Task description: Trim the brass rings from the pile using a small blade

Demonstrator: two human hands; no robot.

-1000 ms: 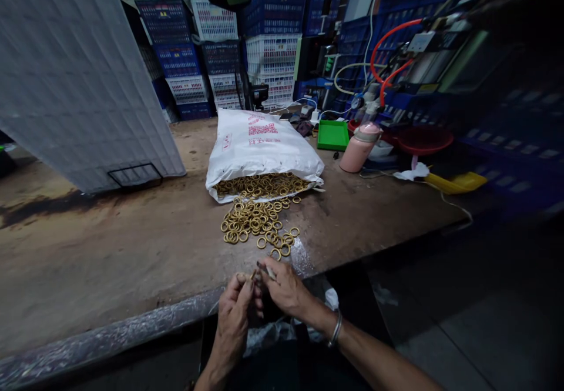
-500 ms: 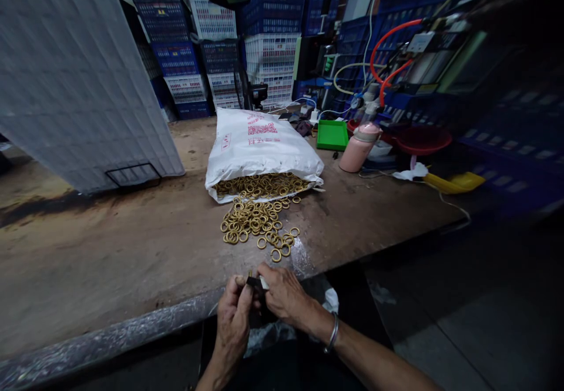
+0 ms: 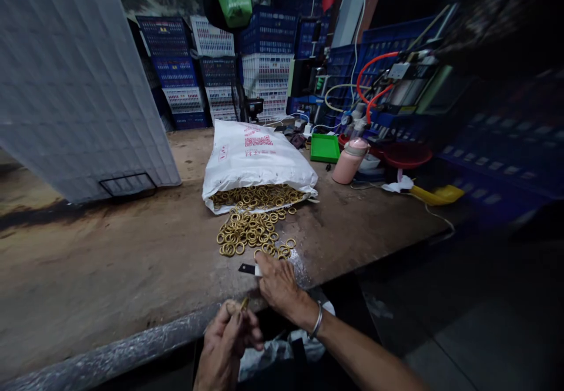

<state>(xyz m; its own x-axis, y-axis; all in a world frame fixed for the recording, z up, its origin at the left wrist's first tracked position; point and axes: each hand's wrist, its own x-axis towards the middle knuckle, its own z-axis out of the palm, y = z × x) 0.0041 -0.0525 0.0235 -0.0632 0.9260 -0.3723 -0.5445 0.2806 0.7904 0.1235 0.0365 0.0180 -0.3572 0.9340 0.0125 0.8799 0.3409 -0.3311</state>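
At the table's front edge, my left hand (image 3: 224, 338) pinches a brass ring (image 3: 244, 304) between thumb and fingertips. My right hand (image 3: 284, 288) reaches over the tabletop, closed on a dark flat blade (image 3: 247, 268) with a white wrapped end; the blade points left. Its fingertips are at the near side of a loose pile of brass rings (image 3: 249, 229), and whether they touch one I cannot tell. Behind the pile a white woven sack (image 3: 264, 164) with red print lies on its side, its mouth towards me and full of the same rings.
A pale ribbed panel (image 3: 88, 85) stands on the left of the wooden table (image 3: 132, 273). To the right are a pink bottle (image 3: 350, 161), a green tray (image 3: 325, 147), a red bowl (image 3: 405, 153) and a yellow scoop (image 3: 436, 195). Stacked crates (image 3: 176, 73) line the back.
My hands have parted. The right hand moved forward to the ring pile with the blade, while the left drew back slightly, keeping a ring. The whole view has shifted a little.
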